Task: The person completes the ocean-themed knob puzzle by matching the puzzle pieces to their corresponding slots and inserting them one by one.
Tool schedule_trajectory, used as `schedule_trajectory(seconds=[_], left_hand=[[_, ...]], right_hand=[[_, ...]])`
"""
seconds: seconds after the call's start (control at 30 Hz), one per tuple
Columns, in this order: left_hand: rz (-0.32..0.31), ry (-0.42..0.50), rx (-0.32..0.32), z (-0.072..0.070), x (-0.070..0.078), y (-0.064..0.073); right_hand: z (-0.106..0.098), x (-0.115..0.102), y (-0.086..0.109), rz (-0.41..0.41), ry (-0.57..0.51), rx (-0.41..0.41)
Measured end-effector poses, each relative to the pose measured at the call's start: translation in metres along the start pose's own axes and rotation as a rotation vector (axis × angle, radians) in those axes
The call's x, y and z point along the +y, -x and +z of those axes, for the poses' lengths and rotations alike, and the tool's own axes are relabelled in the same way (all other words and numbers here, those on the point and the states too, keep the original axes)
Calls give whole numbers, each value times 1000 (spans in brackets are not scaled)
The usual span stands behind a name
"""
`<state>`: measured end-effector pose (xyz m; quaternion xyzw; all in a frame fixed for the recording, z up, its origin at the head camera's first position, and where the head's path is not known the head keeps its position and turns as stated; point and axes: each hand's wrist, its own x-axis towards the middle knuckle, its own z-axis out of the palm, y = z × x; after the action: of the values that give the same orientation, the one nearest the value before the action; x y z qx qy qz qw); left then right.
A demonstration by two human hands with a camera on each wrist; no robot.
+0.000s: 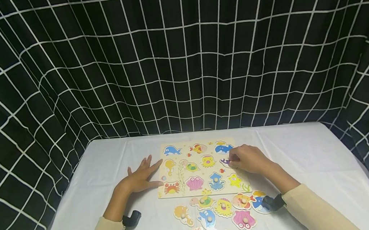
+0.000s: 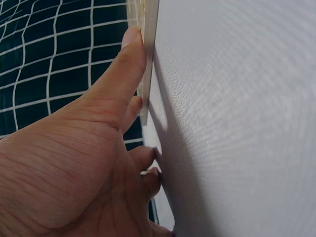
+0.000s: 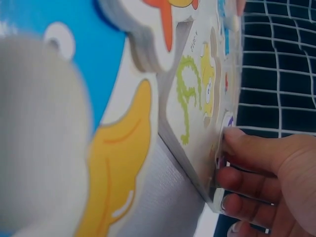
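A wooden sea-animal puzzle board (image 1: 182,155) lies flat on the white-covered table. My right hand (image 1: 248,158) is at its right side, thumb and fingers pinching a purple puzzle piece (image 1: 226,162) over a slot below the blue whale picture; the hand hides most of this piece. In the right wrist view, a bit of the purple piece (image 3: 229,120) shows beside the thumb. My left hand (image 1: 140,178) has its fingers spread at the board's left edge, the thumb (image 2: 129,64) against the rim. A blue squid piece (image 1: 217,186) with a knob sits in the board's bottom row.
Several knobbed pieces lie in front of the board: a turtle (image 1: 207,202), an octopus (image 1: 223,208), a fish (image 1: 241,201), a pink shell (image 1: 243,220), a seahorse (image 1: 180,212), a dolphin (image 1: 208,214) and a blue whale (image 1: 260,206) partly behind the right wrist camera. A black gridded curtain (image 1: 186,57) surrounds the table.
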<state>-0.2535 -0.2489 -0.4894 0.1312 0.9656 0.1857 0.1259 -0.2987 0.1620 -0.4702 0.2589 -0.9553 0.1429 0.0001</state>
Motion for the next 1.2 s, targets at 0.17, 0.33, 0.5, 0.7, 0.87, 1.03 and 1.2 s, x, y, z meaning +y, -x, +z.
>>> schedule_trajectory(seconds=[0.17, 0.33, 0.5, 0.7, 0.87, 1.03, 1.2], left_hand=[[-3, -3, -1, 1, -1, 0], [3, -2, 0, 0, -2, -1], [8, 5, -5, -1, -1, 1], [8, 1, -7, -2, -1, 0], [8, 1, 0, -1, -3, -1], [4, -3, 4, 0, -3, -1], [7, -6, 0, 0, -3, -2]], right_hand=[[0, -1, -1, -16, 4, -10], [-2, -2, -2, -52, 23, -12], [-2, -4, -2, -57, 56, -25], [-2, -6, -1, -43, 67, -42], [-3, -9, -3, -37, 79, -49], [-4, -10, -4, -22, 93, -51], [-7, -11, -5, -12, 97, -45]])
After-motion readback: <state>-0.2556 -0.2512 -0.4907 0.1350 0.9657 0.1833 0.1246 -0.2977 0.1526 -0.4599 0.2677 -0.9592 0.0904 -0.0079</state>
